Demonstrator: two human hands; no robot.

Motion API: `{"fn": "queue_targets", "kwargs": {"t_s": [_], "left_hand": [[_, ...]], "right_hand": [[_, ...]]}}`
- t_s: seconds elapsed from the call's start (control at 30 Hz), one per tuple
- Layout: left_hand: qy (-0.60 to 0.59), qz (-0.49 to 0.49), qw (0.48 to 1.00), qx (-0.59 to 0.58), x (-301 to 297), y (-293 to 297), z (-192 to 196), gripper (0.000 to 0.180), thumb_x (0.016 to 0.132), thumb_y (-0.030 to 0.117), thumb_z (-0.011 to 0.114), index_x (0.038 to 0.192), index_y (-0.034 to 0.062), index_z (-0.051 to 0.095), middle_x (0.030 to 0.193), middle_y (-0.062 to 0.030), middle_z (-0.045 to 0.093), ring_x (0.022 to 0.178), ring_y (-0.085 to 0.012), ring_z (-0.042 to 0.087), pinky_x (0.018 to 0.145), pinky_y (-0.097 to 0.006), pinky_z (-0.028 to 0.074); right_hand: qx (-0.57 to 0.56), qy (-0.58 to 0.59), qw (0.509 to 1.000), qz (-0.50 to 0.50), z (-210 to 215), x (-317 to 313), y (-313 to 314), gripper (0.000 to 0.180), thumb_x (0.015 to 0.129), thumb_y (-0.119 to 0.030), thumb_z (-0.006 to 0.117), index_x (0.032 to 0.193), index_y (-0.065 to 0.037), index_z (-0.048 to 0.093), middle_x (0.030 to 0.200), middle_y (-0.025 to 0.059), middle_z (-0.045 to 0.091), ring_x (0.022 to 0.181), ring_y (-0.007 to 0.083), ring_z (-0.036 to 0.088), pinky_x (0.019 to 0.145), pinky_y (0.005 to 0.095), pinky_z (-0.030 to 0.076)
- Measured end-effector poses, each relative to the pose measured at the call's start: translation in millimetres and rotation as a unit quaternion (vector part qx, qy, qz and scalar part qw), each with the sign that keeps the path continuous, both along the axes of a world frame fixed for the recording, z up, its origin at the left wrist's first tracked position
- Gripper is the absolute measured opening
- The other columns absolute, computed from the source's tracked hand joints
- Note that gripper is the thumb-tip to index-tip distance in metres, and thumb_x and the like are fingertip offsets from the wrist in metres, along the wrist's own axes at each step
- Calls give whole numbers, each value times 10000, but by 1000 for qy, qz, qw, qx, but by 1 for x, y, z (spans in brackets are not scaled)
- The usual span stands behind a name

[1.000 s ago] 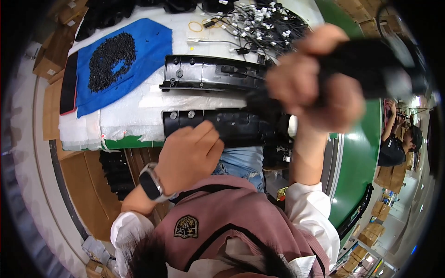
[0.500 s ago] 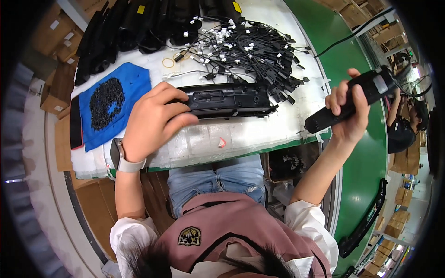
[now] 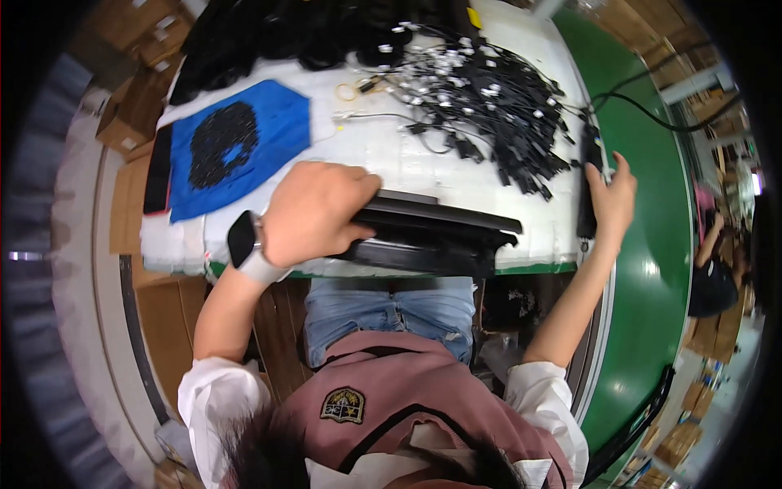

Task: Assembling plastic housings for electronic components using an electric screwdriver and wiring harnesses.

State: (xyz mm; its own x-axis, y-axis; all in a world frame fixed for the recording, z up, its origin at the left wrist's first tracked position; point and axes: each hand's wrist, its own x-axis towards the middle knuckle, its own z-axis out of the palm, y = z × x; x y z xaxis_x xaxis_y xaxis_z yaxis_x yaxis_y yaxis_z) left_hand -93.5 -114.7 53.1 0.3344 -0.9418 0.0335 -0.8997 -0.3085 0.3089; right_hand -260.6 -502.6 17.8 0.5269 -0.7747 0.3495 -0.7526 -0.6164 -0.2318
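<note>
Head camera, looking straight down at a seated person at a white worktable (image 3: 456,175).

The left hand (image 3: 314,213), with a dark smartwatch (image 3: 243,239) on its wrist, is curled over the left end of a long black plastic panel (image 3: 432,236), fingers wrapped round its upper edge. The panel is smooth, slightly glossy and ridged along its length; it lies at the table's near edge, just above the person's lap.

The right hand (image 3: 609,196) is closed round a slim black tool (image 3: 588,183), matte and stick-shaped, held upright at the table's right edge beside a green conveyor belt (image 3: 652,269). A cable runs from the tool's top.

Behind the panel sprawls a tangled heap of black wires (image 3: 481,90) with small white connectors. To the left, a flat blue sheet (image 3: 277,134) carries a mound of tiny black parts (image 3: 221,143).

Compared with half a second ago, the panel has come nearer the table's front edge, the left hand grips its end rather than resting flat on top, and the right hand has dropped from mid-air to the table's edge.
</note>
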Motion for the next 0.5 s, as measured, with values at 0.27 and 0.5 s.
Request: {"fn": "queue_targets", "kwargs": {"t_s": [0.27,0.5], "left_hand": [[193,239,911,-276,-54,96,-15,493,696,175,820,1106,8,603,941,-164,659,894,-313,662,756,-366,505],[416,519,375,-646,-149,295,-130,346,905,168,674,1149,-16,512,979,-172,665,782,-259,700,700,-392,586]], "right_hand": [[9,-344,900,266,59,12,113,216,918,-96,669,1104,11,656,938,63,657,815,115,598,735,229,499],[29,-109,662,741,29,95,326,154,741,87,665,882,28,648,787,131,633,670,260,614,609,297,488]]}}
